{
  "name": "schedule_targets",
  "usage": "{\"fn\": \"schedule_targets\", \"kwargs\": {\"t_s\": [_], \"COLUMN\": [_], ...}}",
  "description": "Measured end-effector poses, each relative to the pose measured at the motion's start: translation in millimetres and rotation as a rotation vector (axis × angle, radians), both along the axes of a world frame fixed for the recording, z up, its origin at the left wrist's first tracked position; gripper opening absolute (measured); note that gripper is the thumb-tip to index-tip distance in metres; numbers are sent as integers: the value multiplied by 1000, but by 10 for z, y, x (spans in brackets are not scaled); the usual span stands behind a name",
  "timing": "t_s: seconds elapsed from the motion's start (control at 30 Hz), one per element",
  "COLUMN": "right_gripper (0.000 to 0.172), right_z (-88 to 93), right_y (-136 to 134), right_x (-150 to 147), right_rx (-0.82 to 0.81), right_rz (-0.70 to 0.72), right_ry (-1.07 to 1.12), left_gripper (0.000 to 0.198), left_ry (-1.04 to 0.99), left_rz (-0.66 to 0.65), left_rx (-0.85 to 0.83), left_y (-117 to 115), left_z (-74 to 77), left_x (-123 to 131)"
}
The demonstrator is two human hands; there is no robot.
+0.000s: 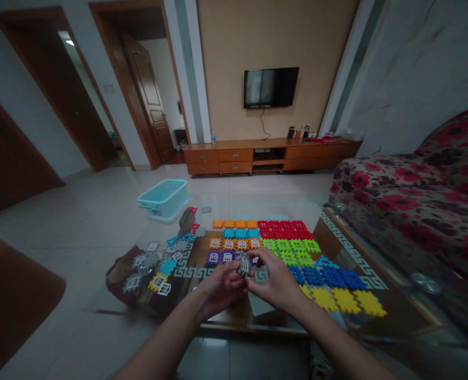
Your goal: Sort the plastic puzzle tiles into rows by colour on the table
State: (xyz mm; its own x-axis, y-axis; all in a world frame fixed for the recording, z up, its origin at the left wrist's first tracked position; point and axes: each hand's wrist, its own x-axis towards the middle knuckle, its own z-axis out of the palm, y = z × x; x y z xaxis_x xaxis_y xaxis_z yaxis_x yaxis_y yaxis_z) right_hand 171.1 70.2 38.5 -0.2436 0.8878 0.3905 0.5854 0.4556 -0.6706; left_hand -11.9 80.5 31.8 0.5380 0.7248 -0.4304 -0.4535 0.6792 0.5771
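Above the near part of the glass table, my left hand (226,285) grips a grey puzzle tile with a white window (244,265). My right hand (271,277) is closed at the tile's right side, its fingers touching it too. Just beyond my hands lie purple window tiles (214,257) and orange window tiles (228,244). Rows of red tiles (283,229), lime green tiles (291,246), blue tiles (333,277) and yellow tiles (345,301) stretch to the right. Part of the purple row is hidden behind my fingers.
Loose grey tiles (151,259), a yellow window tile (158,282) and a white window frame (164,289) lie at the table's left. A turquoise tub (165,198) stands on the floor beyond. On the right is a floral sofa (396,179); a wooden TV cabinet (236,155) lines the far wall.
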Motion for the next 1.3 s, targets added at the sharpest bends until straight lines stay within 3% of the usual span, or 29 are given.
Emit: {"fn": "schedule_targets", "kwargs": {"t_s": [0.63,0.73,0.87,1.03,1.3], "right_gripper": [43,40,42,42,45], "right_z": [9,18,5,-21,-12], "right_y": [8,19,42,25,-10], "right_x": [32,83,170,164,70], "right_rx": [-3,31,126,167,130], "right_rz": [-6,-35,-115,-146,-102], "right_ry": [-24,-119,-331,-471,-498], "left_gripper": [34,34,39,36,34], "left_ry": [11,131,415,643,704], "left_rz": [-42,19,56,49,43], "left_rx": [70,139,351,611,643], "left_y": [8,39,102,109,52], "left_z": [-66,-153,-283,-298,-256], "left_x": [-16,13,43,59,85]}}
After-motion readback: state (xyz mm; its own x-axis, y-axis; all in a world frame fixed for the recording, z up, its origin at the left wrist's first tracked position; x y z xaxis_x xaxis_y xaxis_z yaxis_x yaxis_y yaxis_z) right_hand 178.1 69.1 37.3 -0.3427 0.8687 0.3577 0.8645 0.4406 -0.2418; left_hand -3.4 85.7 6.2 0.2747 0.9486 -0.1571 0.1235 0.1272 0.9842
